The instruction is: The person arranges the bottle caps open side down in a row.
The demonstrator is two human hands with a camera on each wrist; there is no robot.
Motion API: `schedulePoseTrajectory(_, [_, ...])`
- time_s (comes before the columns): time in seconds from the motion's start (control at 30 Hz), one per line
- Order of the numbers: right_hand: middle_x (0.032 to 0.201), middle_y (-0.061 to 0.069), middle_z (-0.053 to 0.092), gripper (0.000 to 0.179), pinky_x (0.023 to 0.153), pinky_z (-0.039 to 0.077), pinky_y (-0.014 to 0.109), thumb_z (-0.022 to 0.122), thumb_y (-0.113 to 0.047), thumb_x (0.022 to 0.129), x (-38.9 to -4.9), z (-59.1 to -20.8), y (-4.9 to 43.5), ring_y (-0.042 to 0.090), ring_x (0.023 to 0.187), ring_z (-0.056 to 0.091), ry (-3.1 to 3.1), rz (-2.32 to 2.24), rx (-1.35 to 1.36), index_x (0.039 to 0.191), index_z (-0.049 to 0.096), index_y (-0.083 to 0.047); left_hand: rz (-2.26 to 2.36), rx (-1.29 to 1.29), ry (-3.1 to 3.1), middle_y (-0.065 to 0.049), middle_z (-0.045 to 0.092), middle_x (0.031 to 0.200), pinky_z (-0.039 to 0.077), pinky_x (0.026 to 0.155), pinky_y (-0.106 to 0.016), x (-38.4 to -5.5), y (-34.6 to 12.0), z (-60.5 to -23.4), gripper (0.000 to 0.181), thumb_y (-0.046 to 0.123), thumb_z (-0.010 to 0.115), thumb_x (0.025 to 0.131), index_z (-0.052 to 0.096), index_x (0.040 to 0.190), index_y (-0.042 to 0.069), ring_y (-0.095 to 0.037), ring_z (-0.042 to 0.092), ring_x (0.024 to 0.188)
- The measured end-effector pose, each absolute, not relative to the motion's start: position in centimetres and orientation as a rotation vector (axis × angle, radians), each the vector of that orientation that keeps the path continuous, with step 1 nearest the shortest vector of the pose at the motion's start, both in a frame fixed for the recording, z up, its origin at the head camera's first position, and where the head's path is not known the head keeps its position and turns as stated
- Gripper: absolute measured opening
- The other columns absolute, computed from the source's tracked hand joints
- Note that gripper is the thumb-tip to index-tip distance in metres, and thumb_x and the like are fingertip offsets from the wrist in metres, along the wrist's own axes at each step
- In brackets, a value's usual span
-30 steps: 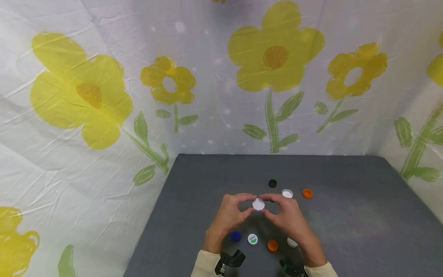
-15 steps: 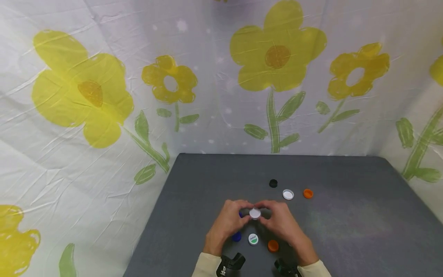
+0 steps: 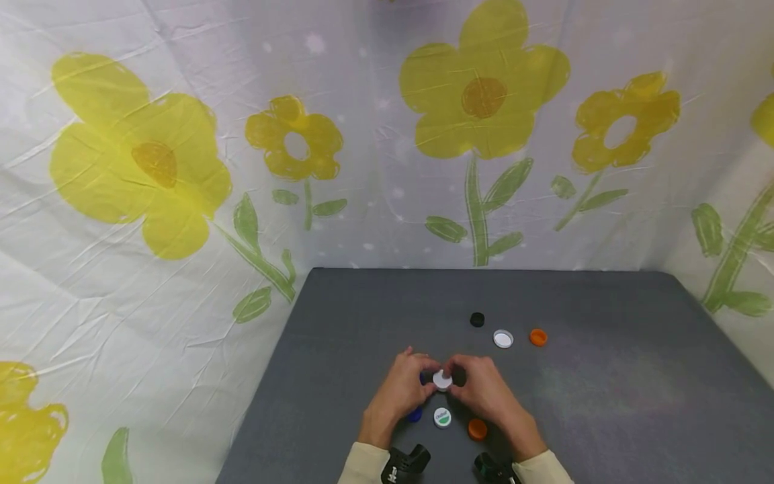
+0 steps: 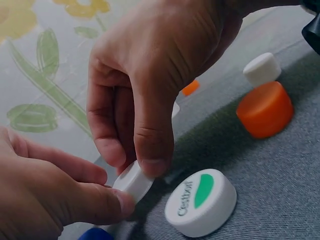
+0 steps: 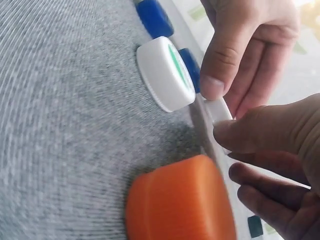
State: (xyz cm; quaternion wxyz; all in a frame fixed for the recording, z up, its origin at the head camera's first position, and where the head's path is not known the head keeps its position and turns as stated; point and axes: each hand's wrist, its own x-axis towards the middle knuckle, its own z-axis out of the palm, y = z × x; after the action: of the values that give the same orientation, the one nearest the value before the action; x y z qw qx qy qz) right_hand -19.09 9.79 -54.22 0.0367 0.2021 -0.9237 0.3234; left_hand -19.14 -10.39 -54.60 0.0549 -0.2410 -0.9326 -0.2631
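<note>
Both hands pinch one plain white bottle cap (image 3: 443, 383) low over the dark grey table. My left hand (image 3: 400, 388) has its thumb and fingers on the cap's left side. On the other side, the thumb and fingers of my right hand (image 3: 482, 390) meet the rim. Close beside it in the left wrist view sits a white cap with a green mark and lettering (image 4: 202, 202). An orange cap (image 5: 180, 200) stands nearer the right wrist. Two blue caps, one of them the upper blue cap (image 5: 155, 19), lie near the left hand, partly hidden by it in the head view.
Beyond the hands lie a black cap (image 3: 477, 319), an upturned white cap (image 3: 503, 339) and an upturned orange cap (image 3: 538, 337). Another white cap (image 4: 262, 69) stands behind the near orange one. A flowered curtain (image 3: 375, 202) hangs along the table's far edge.
Both hands have brought the white cap down and toward the body, slightly left. The upturned white cap behind, partly covered earlier, now shows fully; the caps on the table stay put.
</note>
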Motion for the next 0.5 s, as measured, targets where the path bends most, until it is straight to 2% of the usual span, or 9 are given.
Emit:
schedulePoseTrajectory(0.23, [0.083, -0.008, 0.07, 0.032, 0.071, 0.047, 0.033, 0.094, -0.005, 0.073, -19.09, -54.42, 9.5, 0.012, 0.075, 0.056, -2.907, 0.994, 0.581, 0.082, 0.07, -0.023, -0.729, -0.721, -2.841, 0.004, 0.085, 0.108, 0.044, 0.125, -0.052, -19.21, -10.17, -55.33, 0.031, 0.006, 0.093, 0.083, 0.087, 0.112, 0.012, -0.023, 0.075, 0.125])
schedulePoseTrajectory(0.4, [0.08, -0.009, 0.066, 0.032, 0.069, 0.045, 0.032, 0.094, -0.005, 0.073, -19.14, -54.46, 9.37, 0.012, 0.073, 0.053, -2.921, 0.98, 0.6, 0.08, 0.069, -0.023, -0.725, -0.712, -2.856, 0.004, 0.085, 0.108, 0.044, 0.126, -0.051, -19.18, -10.14, -55.3, 0.031, 0.006, 0.093, 0.083, 0.087, 0.112, 0.013, -0.02, 0.075, 0.122])
schedulePoseTrajectory(0.5, [0.081, -0.008, 0.068, 0.031, 0.069, 0.046, 0.031, 0.095, -0.006, 0.073, -19.07, -54.34, 9.68, 0.011, 0.073, 0.054, -2.903, 0.973, 0.625, 0.082, 0.07, -0.022, -0.762, -0.692, -2.875, 0.003, 0.085, 0.111, 0.052, 0.119, -0.046, -19.09, -10.24, -55.06, 0.031, 0.008, 0.092, 0.084, 0.086, 0.114, 0.013, -0.018, 0.077, 0.116])
